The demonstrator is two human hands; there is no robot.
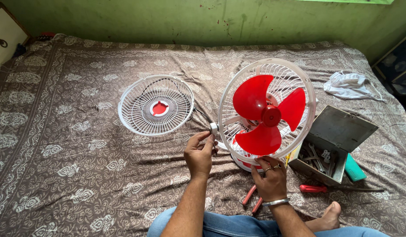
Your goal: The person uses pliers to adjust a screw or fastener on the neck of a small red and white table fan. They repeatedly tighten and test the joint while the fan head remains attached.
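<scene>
Red three-bladed table fan (265, 115) in its white round rear guard is standing upright on the patterned brown bedsheet (71, 153), facing the person. Left hand (199, 153) is pinching a small white clip (214, 128) at the guard's left rim; right hand (269, 179) is gripping the lower rim, just below the blades.

- You're holding a small table fan (266, 115) that is standing upright on the bed, its three red blades exposed inside the white rear guard.
- Your left hand (199, 153) is pinching a little white clip (214, 128) at the guard's left rim.
- Your right hand (269, 179) is gripping the fan's base.
</scene>
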